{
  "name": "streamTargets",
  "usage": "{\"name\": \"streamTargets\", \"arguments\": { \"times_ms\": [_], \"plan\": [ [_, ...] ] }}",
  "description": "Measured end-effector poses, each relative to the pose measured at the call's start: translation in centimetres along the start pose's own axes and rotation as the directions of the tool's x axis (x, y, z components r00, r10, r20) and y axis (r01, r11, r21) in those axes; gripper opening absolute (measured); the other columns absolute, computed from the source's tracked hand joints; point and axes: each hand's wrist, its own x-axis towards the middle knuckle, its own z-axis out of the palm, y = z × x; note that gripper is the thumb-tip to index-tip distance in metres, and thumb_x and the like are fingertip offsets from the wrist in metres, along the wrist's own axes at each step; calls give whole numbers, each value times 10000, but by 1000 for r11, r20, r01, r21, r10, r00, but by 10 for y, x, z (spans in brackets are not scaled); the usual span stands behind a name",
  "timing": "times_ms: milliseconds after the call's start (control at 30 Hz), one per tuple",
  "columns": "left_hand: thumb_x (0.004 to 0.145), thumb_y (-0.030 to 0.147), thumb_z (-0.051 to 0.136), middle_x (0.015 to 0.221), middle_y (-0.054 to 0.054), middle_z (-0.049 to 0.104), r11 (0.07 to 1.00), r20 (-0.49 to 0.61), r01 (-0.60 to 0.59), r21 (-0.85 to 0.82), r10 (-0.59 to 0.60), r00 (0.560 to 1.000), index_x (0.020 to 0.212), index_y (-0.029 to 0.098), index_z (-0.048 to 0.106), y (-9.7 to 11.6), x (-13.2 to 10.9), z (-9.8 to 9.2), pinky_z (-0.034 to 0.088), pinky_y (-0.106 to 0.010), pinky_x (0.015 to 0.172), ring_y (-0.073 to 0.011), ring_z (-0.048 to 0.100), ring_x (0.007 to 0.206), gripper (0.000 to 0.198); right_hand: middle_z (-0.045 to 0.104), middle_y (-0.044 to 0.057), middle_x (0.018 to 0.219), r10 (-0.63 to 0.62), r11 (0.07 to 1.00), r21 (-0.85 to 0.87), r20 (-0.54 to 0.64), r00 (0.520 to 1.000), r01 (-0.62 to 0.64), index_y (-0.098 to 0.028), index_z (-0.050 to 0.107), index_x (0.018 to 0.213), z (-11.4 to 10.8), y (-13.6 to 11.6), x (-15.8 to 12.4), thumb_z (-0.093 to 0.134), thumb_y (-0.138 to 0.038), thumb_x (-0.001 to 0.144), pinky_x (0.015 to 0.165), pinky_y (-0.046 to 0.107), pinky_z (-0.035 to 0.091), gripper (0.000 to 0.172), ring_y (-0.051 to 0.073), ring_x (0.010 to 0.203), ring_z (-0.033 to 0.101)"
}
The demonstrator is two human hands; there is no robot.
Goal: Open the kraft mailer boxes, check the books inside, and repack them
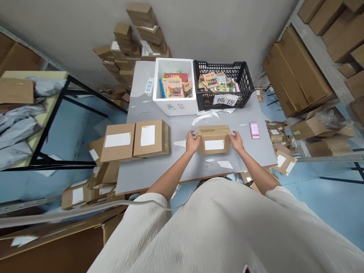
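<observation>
A small taped cardboard box (214,132) with a white label on its near face is in front of me at the table's middle. My left hand (192,142) grips its left end, fingers curled at the upper corner. At the opposite end, my right hand (236,141) holds the right side in the same way. Whether the box rests on the table or is slightly lifted I cannot tell. Scraps of white paper (224,164) lie just on the near side of it.
Two labelled cartons (118,146) stand on the left of the grey table (150,170). Behind are a white foam bin (178,107) and a black crate (240,94), both holding books. A phone (254,130) lies at right. A cable (113,203) crosses low on the left.
</observation>
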Motion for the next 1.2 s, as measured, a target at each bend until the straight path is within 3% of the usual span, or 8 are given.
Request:
{"name": "streamTargets", "arguments": {
  "times_ms": [100, 200, 433, 667, 800, 900, 1033, 1200],
  "plan": [
    [1015, 486, 689, 1416, -143, 730, 999, 69, 27, 35, -30, 997, 1521, 239, 595, -8, -6, 0, 546, -437, 1094, -315, 712, 1254, 570, 809, 108, 1150, -6, 996, -91, 6, 1000, 7, -204, 750, 1383, 0, 10, -4, 653, -657, 961, 1128, 469, 572, 626, 323, 1175, 742],
    [983, 440, 718, 1413, -131, 749, 999, 108, -7, 33, 3, 994, 1589, 238, 549, -11, -8, -1, 565, -422, 1051, -301, 731, 1200, 661, 814, 116, 1260, -83, 987, -132, 32, 996, 86, -227, 810, 1221, 1, 16, -3, 666, -580, 948, 1169, 483, 557, 468, 327, 1249, 731],
    [922, 340, 737, 1437, -103, 738, 998, 95, -45, 49, 40, 995, 1604, 271, 532, -14, -19, 8, 598, -393, 984, -250, 752, 1053, 716, 819, 87, 1339, -88, 991, -91, 116, 989, 99, -245, 786, 1317, 1, 25, -3, 685, -411, 918, 1110, 467, 611, 444, 275, 1069, 801],
    [943, 290, 702, 1500, -168, 683, 993, 92, 17, 120, -29, 995, 1623, 231, 499, -29, -41, 17, 576, -467, 1119, -311, 724, 1252, 712, 798, 113, 1387, -24, 999, -18, 147, 989, 27, -227, 765, 1364, -12, 45, -11, 669, -474, 969, 1156, 469, 598, 476, 253, 1151, 792],
    [938, 252, 685, 1662, -195, 536, 941, 12, -159, 298, 162, 987, 1598, 236, 559, -21, -50, 17, 465, -582, 1261, -414, 517, 1545, 672, 777, 140, 1415, 55, 996, -68, 43, 998, -52, -206, 772, 1324, -34, 62, -5, 641, -432, 960, 1195, 497, 570, 448, 290, 1218, 774],
    [988, 239, 616, 1644, -168, 556, 880, 125, -324, 347, 299, 946, 1525, 256, 639, -12, -59, 22, 472, -582, 1248, -409, 523, 1523, 538, 752, 166, 1423, 122, 973, -197, -9, 993, -121, -174, 769, 1307, -48, 76, 1, 635, -361, 928, 1184, 459, 566, 443, 300, 1209, 773],
    [999, 208, 582, 1614, -159, 607, 812, 263, -417, 410, 333, 906, 1480, 257, 679, -8, -72, 31, 504, -559, 1206, -400, 554, 1488, 493, 700, 204, 1475, 165, 907, -395, 7, 986, -149, -152, 732, 1367, -55, 91, 11, 646, -329, 942, 1194, 449, 529, 468, 330, 1348, 711],
    [953, 159, 589, 1690, -168, 573, 751, 322, -459, 474, 337, 885, 1540, 240, 647, -12, -81, 32, 487, -570, 1237, -412, 506, 1570, 596, 635, 237, 1538, 204, 827, -542, 46, 978, -147, -165, 639, 1494, -48, 102, 27, 716, -414, 968, 1196, 501, 499, 588, 388, 1426, 636]
  ]
}}
